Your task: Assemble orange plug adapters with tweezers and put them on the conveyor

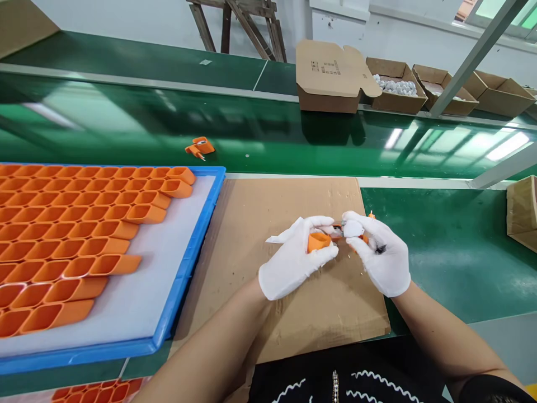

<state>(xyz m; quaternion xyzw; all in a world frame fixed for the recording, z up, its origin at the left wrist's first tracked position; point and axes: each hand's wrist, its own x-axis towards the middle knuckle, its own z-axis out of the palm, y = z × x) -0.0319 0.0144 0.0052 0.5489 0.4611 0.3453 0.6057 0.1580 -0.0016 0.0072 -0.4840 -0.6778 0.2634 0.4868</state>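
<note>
The orange sleeve (318,242) is located above the cardboard sheet (293,313), gripped between the thumb and fingers of the gloved left hand (296,254). The gloved right hand (384,254), adjacent, pinches a small white part (353,228); its exact form is unclear. Left of the sheet, the blue tray (197,235) carries rows of orange sleeves (79,246). Beyond the tray lie loose orange pieces (201,147). Open cartons (396,101) stand on the rear shelf (159,61).
</note>
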